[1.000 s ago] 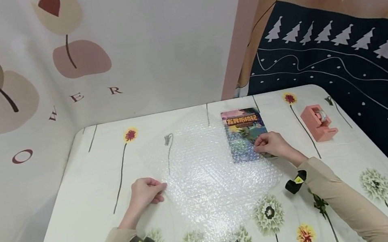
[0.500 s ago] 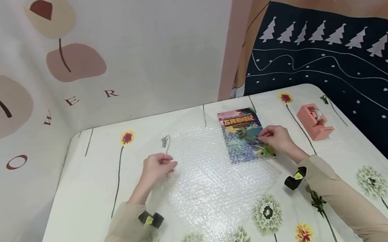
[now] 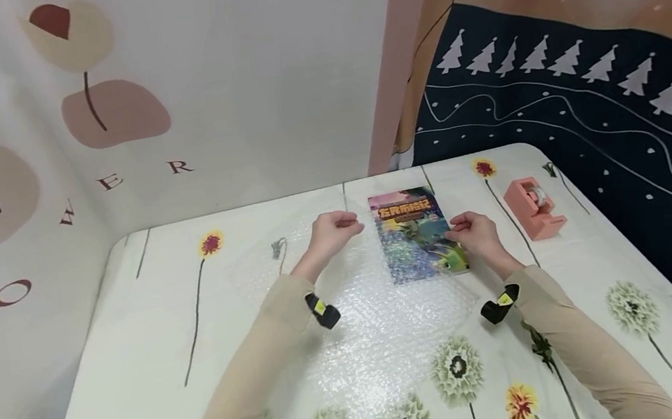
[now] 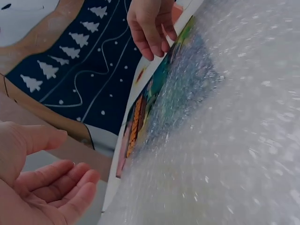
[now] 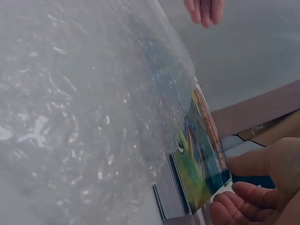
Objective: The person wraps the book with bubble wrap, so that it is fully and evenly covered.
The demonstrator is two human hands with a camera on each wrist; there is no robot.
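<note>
A colourful book [image 3: 414, 234] lies flat toward the back of the table, with part of its cover under a clear sheet of bubble wrap [image 3: 360, 348]. In the head view my left hand [image 3: 331, 235] is above the wrap, just left of the book. The left wrist view shows its thumb and fingers [image 4: 61, 185] apart with nothing between them. At the book's right edge is my right hand [image 3: 476, 237], its fingers loosely bent. The right wrist view has the right thumb [image 5: 251, 164] close beside the cover; whether it touches I cannot tell.
A pink tape dispenser [image 3: 533, 208] stands right of the book. The table [image 3: 139, 363] bears a flower-printed cloth and meets a pale printed curtain [image 3: 244, 94] behind. A dark tree-patterned cloth [image 3: 591, 112] hangs at the right.
My left hand has moved up and right from the wrap's left edge toward the book. My right hand has slid off the cover to its right edge, uncovering the green creature printed there.
</note>
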